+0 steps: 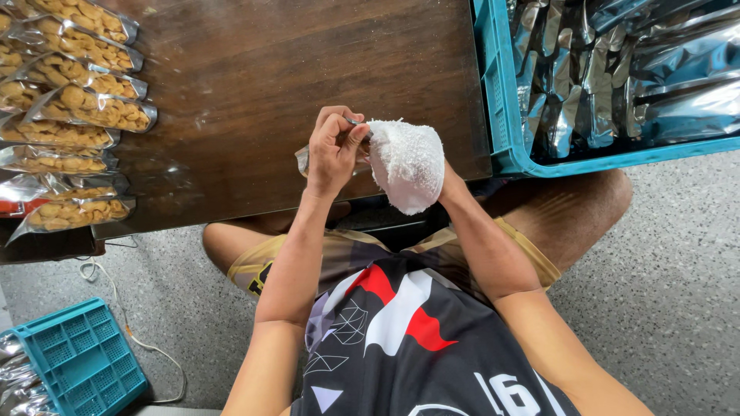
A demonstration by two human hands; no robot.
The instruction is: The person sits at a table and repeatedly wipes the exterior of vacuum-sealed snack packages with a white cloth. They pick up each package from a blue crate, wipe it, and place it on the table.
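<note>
While seated at table edge:
Left hand (335, 150): pinching a silver pouch (303, 159).
Right hand (408, 163): wrapped in white cloth, grip cannot be told.
Left: filled snack bags (85, 108).
Right: blue crate (501, 115).

A dark wooden table (308, 69) bears snack bags (73, 108) left and, probably resting on it, a teal crate (501, 115) right.

Desk (254, 85): broad bare stretch at centre, open from far edge to near edge. Left side blocked by overlapping cookie bags (73, 108). Right edge walled by teal crate (501, 115) packed with foil pouches (609, 69). Near edge taken up by both hands.
</note>
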